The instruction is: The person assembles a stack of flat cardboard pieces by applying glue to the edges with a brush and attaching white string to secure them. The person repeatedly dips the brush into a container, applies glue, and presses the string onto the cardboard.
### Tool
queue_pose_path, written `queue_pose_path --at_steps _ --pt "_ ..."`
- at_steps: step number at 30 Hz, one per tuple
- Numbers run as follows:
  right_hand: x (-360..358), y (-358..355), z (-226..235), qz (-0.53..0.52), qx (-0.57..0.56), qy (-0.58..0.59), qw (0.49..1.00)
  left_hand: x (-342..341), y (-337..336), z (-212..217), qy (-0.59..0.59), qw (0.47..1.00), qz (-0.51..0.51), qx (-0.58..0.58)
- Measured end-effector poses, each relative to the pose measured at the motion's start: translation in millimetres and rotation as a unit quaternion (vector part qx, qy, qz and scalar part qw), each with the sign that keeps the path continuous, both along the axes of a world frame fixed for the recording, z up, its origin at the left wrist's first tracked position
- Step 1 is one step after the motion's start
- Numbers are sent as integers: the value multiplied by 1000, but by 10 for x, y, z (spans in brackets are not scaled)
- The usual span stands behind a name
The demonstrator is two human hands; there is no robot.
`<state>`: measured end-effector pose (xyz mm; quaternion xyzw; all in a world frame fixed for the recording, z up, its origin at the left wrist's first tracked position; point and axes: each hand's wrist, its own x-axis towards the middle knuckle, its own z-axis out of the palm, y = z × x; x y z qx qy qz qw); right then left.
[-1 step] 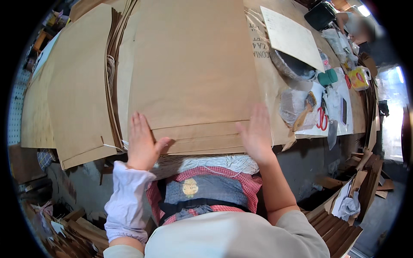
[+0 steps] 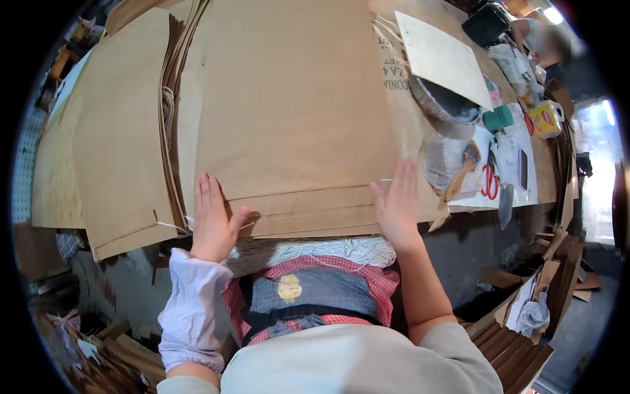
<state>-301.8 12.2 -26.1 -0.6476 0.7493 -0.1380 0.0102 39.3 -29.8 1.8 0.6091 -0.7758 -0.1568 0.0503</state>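
A large brown kraft paper bag [image 2: 295, 105] lies flat in front of me. Creased bands run across its near end, which is folded over. My left hand [image 2: 215, 220] rests flat on the near left corner, fingers stretched out and thumb apart. On the near right corner lies my right hand [image 2: 397, 203], also flat with the fingers extended. Short ends of white string [image 2: 386, 180] show beside each hand at the fold. Below the bag's near edge a bundle of white strings [image 2: 315, 252] hangs across my lap.
Stacked paper bags [image 2: 128, 131] lie to the left. Rightward are a bowl [image 2: 446, 102] under a white board [image 2: 441, 56], a brush [image 2: 467, 167], red-handled scissors [image 2: 490, 182], a green-lidded jar [image 2: 497, 118] and a yellow container [image 2: 548, 119]. Another person [image 2: 541, 43] is at the far right.
My right hand has shifted slightly right, and a white string end now shows beside its fingers. My left hand has moved slightly left.
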Motion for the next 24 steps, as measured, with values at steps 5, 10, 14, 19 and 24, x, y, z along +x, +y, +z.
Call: queue_pose_path --at_steps 5,10,14,19,24 --pt "-15 -114 210 -42 -43 44 997 5 -28 -26 75 997 29 -15" --pt "-141 -42 224 -41 -118 -336 934 130 -34 -94 195 976 67 -64" --pt "-327 143 902 -35 35 -766 641 246 52 47 408 865 287 59" --pt "-254 151 354 -44 33 -477 877 249 239 269 271 953 132 -22" --pt "634 -115 179 86 -25 -410 908 1041 425 442 21 887 53 -459"
